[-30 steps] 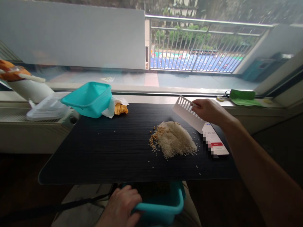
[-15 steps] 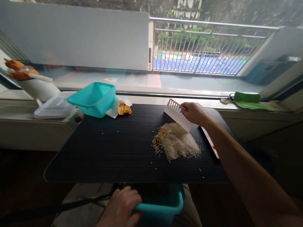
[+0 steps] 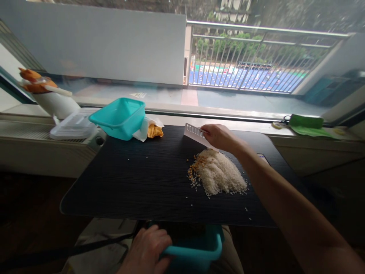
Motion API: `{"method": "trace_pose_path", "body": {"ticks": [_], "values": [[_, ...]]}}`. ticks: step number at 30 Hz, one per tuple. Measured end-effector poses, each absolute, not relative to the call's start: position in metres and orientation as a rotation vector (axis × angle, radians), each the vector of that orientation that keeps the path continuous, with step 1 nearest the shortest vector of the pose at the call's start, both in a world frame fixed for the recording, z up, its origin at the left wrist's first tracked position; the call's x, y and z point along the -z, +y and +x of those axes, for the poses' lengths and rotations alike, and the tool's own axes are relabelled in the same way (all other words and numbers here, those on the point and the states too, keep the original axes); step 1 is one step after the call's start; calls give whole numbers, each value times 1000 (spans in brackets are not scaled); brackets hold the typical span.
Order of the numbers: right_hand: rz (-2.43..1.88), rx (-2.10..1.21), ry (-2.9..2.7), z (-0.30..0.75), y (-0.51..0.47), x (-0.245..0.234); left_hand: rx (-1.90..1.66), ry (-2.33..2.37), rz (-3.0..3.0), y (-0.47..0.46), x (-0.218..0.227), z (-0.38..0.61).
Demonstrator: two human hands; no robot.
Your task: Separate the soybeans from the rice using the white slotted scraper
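My right hand [image 3: 218, 136] grips the slotted edge of a thin white plastic sheet [image 3: 196, 140], held slanted at the far side of the rice pile [image 3: 222, 175]. Yellow kernels, perhaps corn [image 3: 194, 170], lie along the pile's left side, and some rest on the rice. Below the near table edge, my left hand [image 3: 152, 245] is closed on the rim of a teal plastic bin [image 3: 196, 251] at my lap. The bin's inside is dark, so its contents are hard to make out.
On the black table [image 3: 137, 182], a second teal bin [image 3: 121, 120] stands at the far left beside an orange cloth [image 3: 155, 131]. A clear lid [image 3: 72, 125] lies on the sill unit. Partly behind my right arm is a flat device [image 3: 262, 158]. Green cloth [image 3: 308, 125] rests at the right.
My right hand has moved the white sheet leftward, along the far side of the rice pile. My left hand stays on the bin rim. The whole view has shifted slightly.
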State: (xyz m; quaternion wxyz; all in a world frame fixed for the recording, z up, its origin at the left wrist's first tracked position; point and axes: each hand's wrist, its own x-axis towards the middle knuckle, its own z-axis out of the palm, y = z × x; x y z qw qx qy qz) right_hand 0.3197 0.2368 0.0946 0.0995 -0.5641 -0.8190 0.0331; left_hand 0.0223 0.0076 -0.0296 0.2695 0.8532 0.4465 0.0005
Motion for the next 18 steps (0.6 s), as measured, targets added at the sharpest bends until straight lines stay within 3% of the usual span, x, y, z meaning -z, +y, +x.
{"method": "trace_pose_path", "body": {"ticks": [18], "values": [[-1293,-344,-2590,284,216,-100,262,1246,2194,14,5,33]]}}
